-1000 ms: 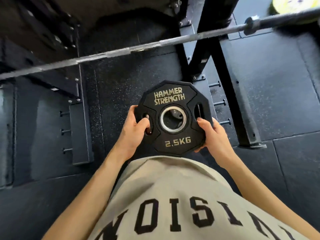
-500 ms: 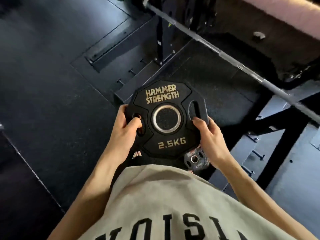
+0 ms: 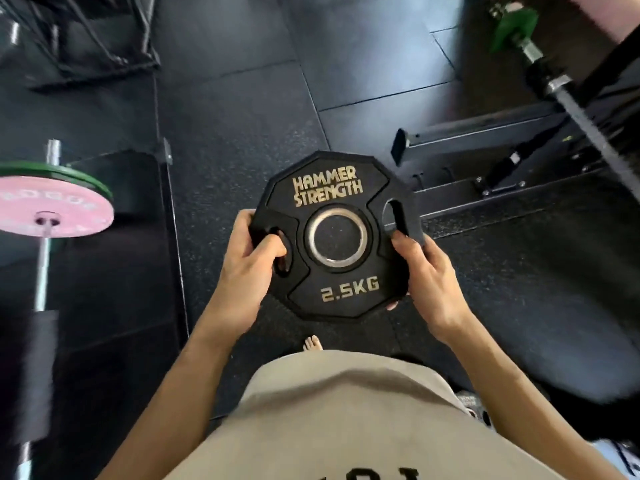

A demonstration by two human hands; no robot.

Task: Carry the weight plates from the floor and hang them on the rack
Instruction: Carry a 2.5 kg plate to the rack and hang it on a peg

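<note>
Both hands, left hand (image 3: 247,268) and right hand (image 3: 427,278), grip opposite edges of a black weight plate (image 3: 337,237), holding it level between them for carrying.

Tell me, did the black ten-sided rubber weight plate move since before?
Yes. The black ten-sided rubber weight plate swung away from the long steel barbell it was above; that bar now lies off to its right.

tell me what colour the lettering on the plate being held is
Gold lettering on the black weight plate, shown in the head view.
</note>
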